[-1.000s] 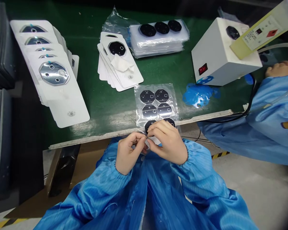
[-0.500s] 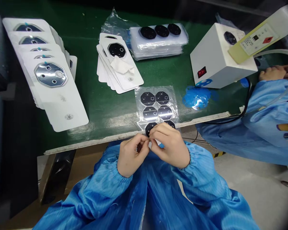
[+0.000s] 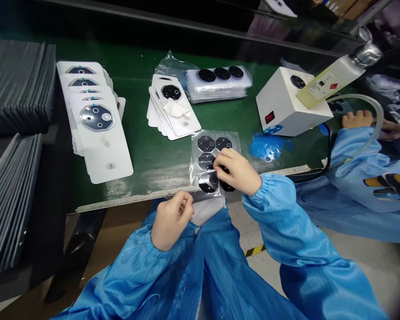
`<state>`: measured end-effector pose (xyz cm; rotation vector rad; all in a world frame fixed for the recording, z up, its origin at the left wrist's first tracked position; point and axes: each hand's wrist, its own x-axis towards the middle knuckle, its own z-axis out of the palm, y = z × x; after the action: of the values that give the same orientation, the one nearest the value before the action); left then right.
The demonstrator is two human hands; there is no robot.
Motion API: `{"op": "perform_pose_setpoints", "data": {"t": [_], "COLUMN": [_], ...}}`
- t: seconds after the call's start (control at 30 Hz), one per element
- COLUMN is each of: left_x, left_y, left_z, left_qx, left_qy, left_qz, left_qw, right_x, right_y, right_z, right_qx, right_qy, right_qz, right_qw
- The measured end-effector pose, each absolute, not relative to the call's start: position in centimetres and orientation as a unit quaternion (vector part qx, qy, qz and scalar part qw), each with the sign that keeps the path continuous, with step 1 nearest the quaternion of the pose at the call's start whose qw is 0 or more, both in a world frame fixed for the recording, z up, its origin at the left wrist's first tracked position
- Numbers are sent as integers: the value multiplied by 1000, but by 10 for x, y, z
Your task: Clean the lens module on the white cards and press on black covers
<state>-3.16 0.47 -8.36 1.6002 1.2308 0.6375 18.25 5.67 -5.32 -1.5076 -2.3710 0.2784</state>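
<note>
Since half a second ago, the right hand [image 3: 237, 170] has been moved up onto the clear sheet of black discs [image 3: 213, 161] at the table edge [image 3: 160, 195], fingers curled on it. The left hand [image 3: 169, 218] is closed, pinching a white film [image 3: 206, 210]; the middle-right disc is hidden.

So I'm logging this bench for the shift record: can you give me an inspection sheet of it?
Surface: green mat, worn front edge.
Job's things: clear sheet of black discs; white piece.
Clutter: white card stacks; blue films; bagged trays.
Grips: right hand on the sheet; left hand pinching the white piece.
Cables: black cable beside white box; clear hose.
Surroundings: co-worker's sleeve; grey stacks.
</note>
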Motion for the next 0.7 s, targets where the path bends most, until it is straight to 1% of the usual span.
{"op": "perform_pose_setpoints", "data": {"t": [0.23,0.47,0.6,0.7], "left_x": [-32,-36,-47,-51], "left_y": [2,-1,-5,-12], "left_z": [-84,-92,-93,-94], "left_qx": [668,647,616,573], "left_qy": [525,550,555,547], "left_qz": [270,292,289,271], "left_qw": [453,441,479,547], "right_x": [201,212,213,220], "right_y": [78,102,105,93], "right_z": [-56,-59,-55,-49], "right_qx": [-550,-573,-581,-586], "right_qy": [-829,-815,-807,-799], "right_qz": [30,10,40,79], "right_qw": [101,86,96,114]}}
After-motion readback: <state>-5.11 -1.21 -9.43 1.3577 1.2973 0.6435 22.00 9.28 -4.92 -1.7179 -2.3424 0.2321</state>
